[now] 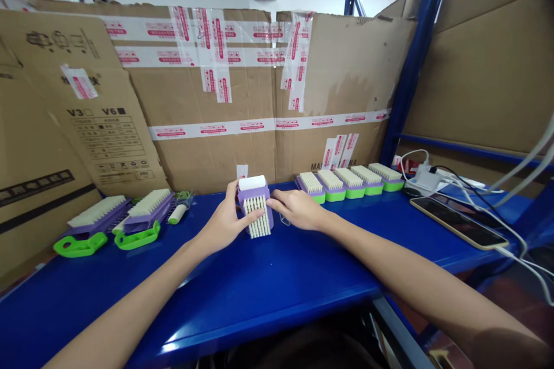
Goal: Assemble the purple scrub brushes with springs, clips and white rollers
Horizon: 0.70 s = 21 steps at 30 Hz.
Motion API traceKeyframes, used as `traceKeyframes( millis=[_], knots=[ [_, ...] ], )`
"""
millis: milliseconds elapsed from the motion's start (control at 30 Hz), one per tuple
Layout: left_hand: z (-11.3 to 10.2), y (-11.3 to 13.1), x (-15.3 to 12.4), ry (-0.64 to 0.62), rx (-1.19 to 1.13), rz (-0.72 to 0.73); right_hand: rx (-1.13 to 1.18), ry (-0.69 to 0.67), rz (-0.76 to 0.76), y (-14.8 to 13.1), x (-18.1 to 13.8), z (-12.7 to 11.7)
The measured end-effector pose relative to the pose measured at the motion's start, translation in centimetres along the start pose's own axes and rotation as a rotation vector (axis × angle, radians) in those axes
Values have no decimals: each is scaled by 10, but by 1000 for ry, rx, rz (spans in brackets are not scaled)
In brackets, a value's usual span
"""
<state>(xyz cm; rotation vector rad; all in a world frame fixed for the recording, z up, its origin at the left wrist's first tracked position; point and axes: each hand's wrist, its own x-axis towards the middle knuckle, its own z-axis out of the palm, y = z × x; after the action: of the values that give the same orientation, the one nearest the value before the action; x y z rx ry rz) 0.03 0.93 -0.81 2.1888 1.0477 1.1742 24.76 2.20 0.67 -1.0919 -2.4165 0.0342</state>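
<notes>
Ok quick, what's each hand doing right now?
Left hand: closed on the purple brush.
Right hand: partly curled at the brush's right edge; whether it grips cannot be told.

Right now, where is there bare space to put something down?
The biggest bare patch of blue tabletop is in front of the held brush, between left forearm and right forearm. Another is left of the left forearm, in front of two other brushes. It's crowded at the back right with five lined-up brushes, and further right with the phone and plugs.
</notes>
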Motion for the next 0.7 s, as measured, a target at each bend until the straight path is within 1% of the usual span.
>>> traceKeyframes(
  millis=[167, 333, 500, 700],
  knots=[
    [0, 0, 0, 3, 40, 9, 29, 12, -27, 2, 0, 2],
    [2, 4, -1, 2, 4, -4, 56, 13, -48, 4, 0, 3],
    [3, 1, -1, 2, 10, 11, 46, 14, -63, 6, 0, 4],
    [3, 1, -1, -4, 15, 15, 2, -20, -30, 7, 1, 1]
  ],
)
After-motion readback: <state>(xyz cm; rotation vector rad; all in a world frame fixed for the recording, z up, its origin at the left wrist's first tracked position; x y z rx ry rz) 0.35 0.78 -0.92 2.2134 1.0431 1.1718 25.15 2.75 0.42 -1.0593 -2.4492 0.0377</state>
